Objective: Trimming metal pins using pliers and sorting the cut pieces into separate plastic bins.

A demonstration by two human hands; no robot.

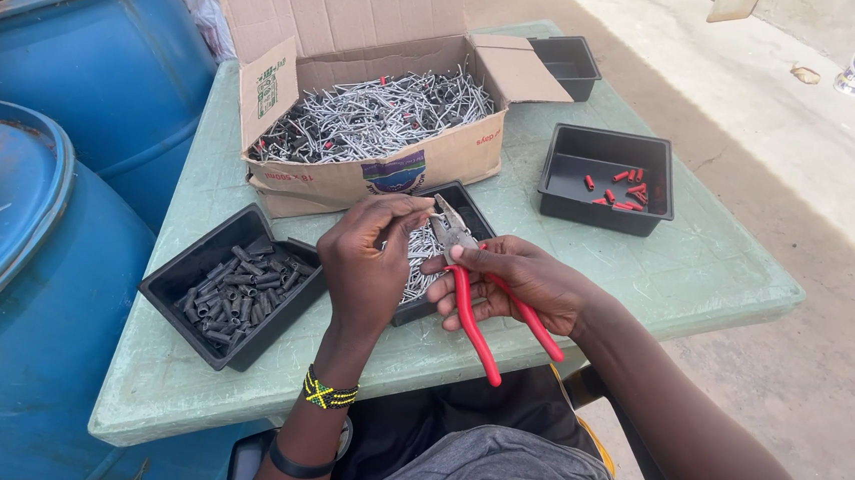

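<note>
Right hand point(511, 279) is closed around the red handles of a pair of pliers point(471, 287), metal nose pointing up and away from the body. Left hand point(369, 264) is curled, fingertips pinched together right at the plier nose; whatever small piece they hold there is too small to make out. Both hands sit above a black tray point(471, 217) of bare metal pins, at the near middle of the pale green worktop point(711, 270). Just left of it, a second black tray point(180, 287) holds dark sleeves. Behind, an open cardboard box point(422, 165) is filled with a tangle of metal wire pieces, some with red or black ends. To the right, a black tray point(567, 160) holds a few red caps; a smaller black tray point(577, 79) stands at the far corner. Blue drums point(49, 276) stand left of the worktop.
</note>
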